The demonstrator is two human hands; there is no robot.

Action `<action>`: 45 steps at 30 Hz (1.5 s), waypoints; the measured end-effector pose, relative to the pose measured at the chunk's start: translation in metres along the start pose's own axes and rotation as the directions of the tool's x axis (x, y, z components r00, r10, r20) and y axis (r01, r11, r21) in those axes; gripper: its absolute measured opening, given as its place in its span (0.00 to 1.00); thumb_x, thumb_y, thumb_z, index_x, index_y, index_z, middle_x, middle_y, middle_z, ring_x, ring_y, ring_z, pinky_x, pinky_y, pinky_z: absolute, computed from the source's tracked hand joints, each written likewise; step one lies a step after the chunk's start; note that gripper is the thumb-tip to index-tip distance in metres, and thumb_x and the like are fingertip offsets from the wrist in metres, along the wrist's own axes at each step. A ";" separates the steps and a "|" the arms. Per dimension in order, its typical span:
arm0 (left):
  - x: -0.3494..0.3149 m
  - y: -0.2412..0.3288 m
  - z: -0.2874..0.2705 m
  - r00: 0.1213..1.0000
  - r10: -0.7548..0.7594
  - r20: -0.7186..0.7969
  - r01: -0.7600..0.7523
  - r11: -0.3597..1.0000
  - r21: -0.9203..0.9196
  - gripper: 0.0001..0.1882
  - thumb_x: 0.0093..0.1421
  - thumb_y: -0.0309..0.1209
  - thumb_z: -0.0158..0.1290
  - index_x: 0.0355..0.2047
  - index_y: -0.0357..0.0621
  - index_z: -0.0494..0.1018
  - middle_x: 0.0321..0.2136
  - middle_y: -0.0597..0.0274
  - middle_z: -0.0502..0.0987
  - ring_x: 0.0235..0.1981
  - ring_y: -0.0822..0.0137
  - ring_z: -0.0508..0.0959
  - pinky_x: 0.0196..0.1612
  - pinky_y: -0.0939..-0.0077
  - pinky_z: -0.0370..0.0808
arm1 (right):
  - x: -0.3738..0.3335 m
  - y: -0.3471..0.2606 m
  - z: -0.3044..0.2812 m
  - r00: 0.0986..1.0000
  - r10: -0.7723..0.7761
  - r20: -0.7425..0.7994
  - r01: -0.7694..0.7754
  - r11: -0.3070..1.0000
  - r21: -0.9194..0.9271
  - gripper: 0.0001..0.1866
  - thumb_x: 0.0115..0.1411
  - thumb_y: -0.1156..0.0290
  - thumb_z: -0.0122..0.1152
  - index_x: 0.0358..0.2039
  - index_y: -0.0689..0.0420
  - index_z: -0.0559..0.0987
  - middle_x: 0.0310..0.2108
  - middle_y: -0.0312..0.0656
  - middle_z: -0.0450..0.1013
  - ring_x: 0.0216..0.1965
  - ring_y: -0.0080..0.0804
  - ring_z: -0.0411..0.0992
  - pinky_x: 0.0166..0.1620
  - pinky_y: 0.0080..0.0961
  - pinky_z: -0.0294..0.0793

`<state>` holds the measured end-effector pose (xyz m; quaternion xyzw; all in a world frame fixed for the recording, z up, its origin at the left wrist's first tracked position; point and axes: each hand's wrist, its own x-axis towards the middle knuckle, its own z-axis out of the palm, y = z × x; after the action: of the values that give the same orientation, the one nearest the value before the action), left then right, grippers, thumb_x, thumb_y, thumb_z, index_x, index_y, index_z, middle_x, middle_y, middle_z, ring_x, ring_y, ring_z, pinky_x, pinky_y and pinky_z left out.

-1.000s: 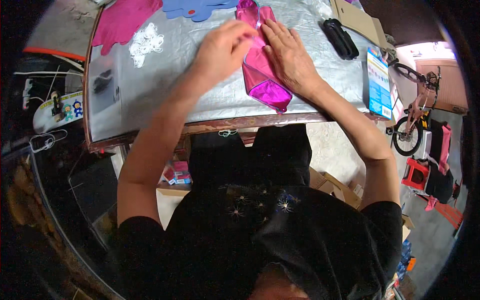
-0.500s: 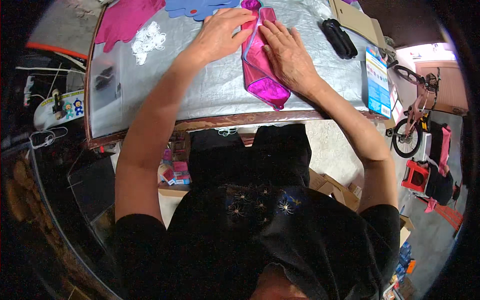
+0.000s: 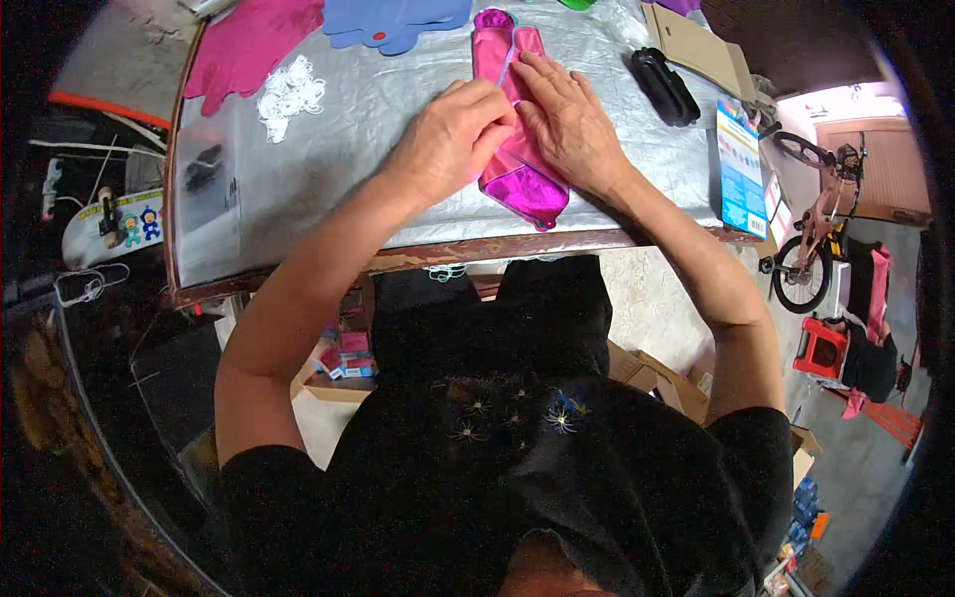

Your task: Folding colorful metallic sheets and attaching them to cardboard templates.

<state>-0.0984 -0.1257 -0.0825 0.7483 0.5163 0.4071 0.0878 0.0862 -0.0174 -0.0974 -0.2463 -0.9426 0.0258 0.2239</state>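
Observation:
A shiny pink and magenta foil balloon [image 3: 525, 196] lies flat on the silver-covered table, folded into a long narrow strip that points toward me. My left hand [image 3: 453, 139] is at its left edge near the middle, fingers curled in and pinching the foil; the fingertips are partly hidden. Flat on the strip's right side rests my right hand [image 3: 575, 134], its fingers stretched out and pointing away from me. A pale seam line runs along the foil between the hands.
Left of the foil are a white string bundle [image 3: 290, 98], a clear plastic bag [image 3: 206, 199], a pink flat foil [image 3: 244, 45] and a blue one [image 3: 398, 22]. To the right lie a black object [image 3: 665, 88], beige cardboard [image 3: 701, 50] and a blue-white package [image 3: 741, 169]. The table's worn wooden edge [image 3: 468, 257] is nearest me.
My left hand has moved toward me along the foil, from its far part to its middle, and its fingers have curled in. The right hand stays flat on the foil.

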 end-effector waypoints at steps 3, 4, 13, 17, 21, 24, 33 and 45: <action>0.000 -0.001 0.001 1.000 -0.019 0.015 0.020 0.999 -0.026 0.07 0.57 0.24 0.60 0.35 0.39 0.74 0.37 0.56 0.76 0.40 0.53 0.78 0.45 0.63 0.76 | 0.020 0.034 -0.007 0.991 0.112 0.077 -0.128 0.959 0.252 0.43 0.60 0.55 0.68 0.69 0.60 0.61 0.69 0.57 0.57 0.70 0.52 0.57 0.70 0.46 0.55; 0.001 -0.001 0.001 0.999 -0.029 0.026 0.030 0.999 -0.041 0.06 0.57 0.24 0.59 0.35 0.40 0.74 0.37 0.56 0.76 0.40 0.53 0.78 0.45 0.63 0.76 | 0.031 0.041 -0.011 0.990 0.114 0.078 -0.130 0.959 0.253 0.43 0.60 0.55 0.68 0.69 0.60 0.61 0.69 0.57 0.57 0.70 0.52 0.57 0.70 0.46 0.55; 0.004 0.001 -0.001 0.998 -0.054 0.011 0.054 0.995 -0.081 0.06 0.55 0.24 0.61 0.33 0.40 0.75 0.34 0.58 0.76 0.36 0.55 0.78 0.41 0.64 0.77 | 0.079 0.060 -0.007 0.952 0.304 -0.013 -0.297 0.937 0.184 0.41 0.53 0.47 0.72 0.58 0.64 0.72 0.48 0.59 0.73 0.50 0.54 0.73 0.53 0.48 0.72; 0.004 -0.001 0.002 0.997 -0.074 0.020 0.076 0.988 -0.135 0.05 0.56 0.25 0.60 0.34 0.41 0.76 0.35 0.58 0.77 0.37 0.55 0.79 0.41 0.65 0.77 | 0.062 0.070 0.000 0.964 0.257 -0.063 -0.240 0.950 0.201 0.44 0.48 0.49 0.77 0.60 0.61 0.72 0.48 0.60 0.72 0.51 0.55 0.72 0.54 0.47 0.71; 0.002 -0.008 0.001 0.994 -0.099 0.048 0.103 0.989 -0.104 0.05 0.57 0.26 0.61 0.34 0.41 0.77 0.35 0.58 0.77 0.37 0.56 0.79 0.42 0.66 0.77 | 0.020 0.060 -0.013 0.994 0.111 0.003 -0.108 0.956 0.271 0.48 0.48 0.47 0.76 0.65 0.58 0.68 0.57 0.59 0.66 0.59 0.53 0.66 0.61 0.45 0.65; 0.002 -0.007 0.000 0.994 -0.092 0.063 0.099 0.990 -0.103 0.05 0.58 0.26 0.60 0.35 0.41 0.77 0.37 0.59 0.78 0.36 0.61 0.79 0.41 0.69 0.76 | -0.017 0.039 -0.034 0.998 0.057 0.030 -0.064 0.952 0.299 0.55 0.47 0.48 0.77 0.69 0.60 0.60 0.69 0.60 0.56 0.69 0.54 0.57 0.69 0.42 0.57; 0.001 -0.005 -0.004 0.988 -0.114 0.107 0.124 0.988 -0.090 0.06 0.58 0.26 0.61 0.36 0.40 0.78 0.37 0.59 0.79 0.37 0.63 0.80 0.42 0.73 0.77 | -0.024 0.020 -0.067 0.983 -0.091 0.160 0.027 0.931 0.364 0.37 0.54 0.59 0.72 0.64 0.49 0.70 0.64 0.50 0.64 0.64 0.51 0.63 0.66 0.41 0.62; 0.031 -0.034 -0.049 0.866 0.373 0.332 -0.377 0.925 -0.055 0.06 0.58 0.24 0.57 0.35 0.36 0.79 0.31 0.55 0.79 0.35 0.55 0.82 0.43 0.65 0.80 | -0.020 0.028 -0.051 0.977 -0.201 0.075 0.183 0.963 0.196 0.23 0.59 0.78 0.61 0.55 0.48 0.81 0.53 0.39 0.74 0.55 0.40 0.70 0.58 0.37 0.64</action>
<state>-0.1517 -0.0981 -0.0531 0.8931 0.3409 0.2796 0.0894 0.1363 -0.0051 -0.0645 -0.1298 -0.9649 0.1045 0.2031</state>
